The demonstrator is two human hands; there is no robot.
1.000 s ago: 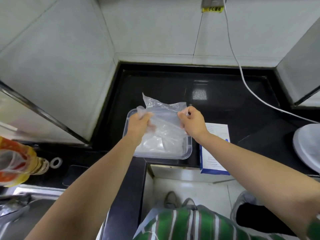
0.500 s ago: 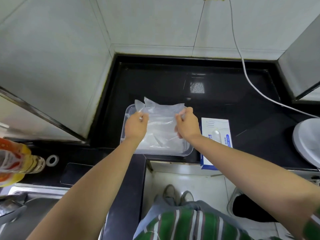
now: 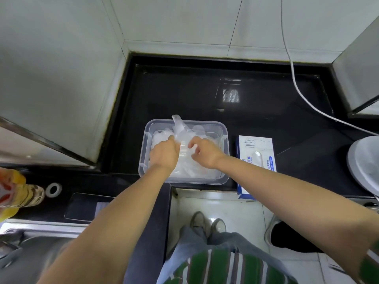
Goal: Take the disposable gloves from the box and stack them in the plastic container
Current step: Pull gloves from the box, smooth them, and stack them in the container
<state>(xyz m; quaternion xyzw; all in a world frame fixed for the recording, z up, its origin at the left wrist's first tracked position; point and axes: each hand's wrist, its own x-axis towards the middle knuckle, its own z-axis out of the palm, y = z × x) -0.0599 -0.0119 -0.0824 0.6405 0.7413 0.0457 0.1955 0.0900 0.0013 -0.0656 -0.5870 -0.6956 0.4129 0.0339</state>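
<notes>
A clear plastic container (image 3: 224,138) sits at the front edge of the black counter with a heap of thin transparent gloves inside. Both hands are down in it. My left hand (image 3: 164,153) pinches the topmost glove (image 3: 180,128), whose far end sticks up above the container's back rim. My right hand (image 3: 205,151) rests on the same glove with fingers curled; its grip is partly hidden. The white and blue glove box (image 3: 256,154) lies flat just right of the container, with a glove tip poking from its opening.
A white cable (image 3: 295,83) runs down the tiled wall across the counter's right side. A round grey lid or bin (image 3: 363,160) stands at the far right. A yellow bottle (image 3: 14,193), a small ring (image 3: 53,189) and a steel sink (image 3: 30,249) are at the left.
Both hands have lowered the stretched glove into the container and come closer together. The glove is now bunched, no longer held spread above the rim.
</notes>
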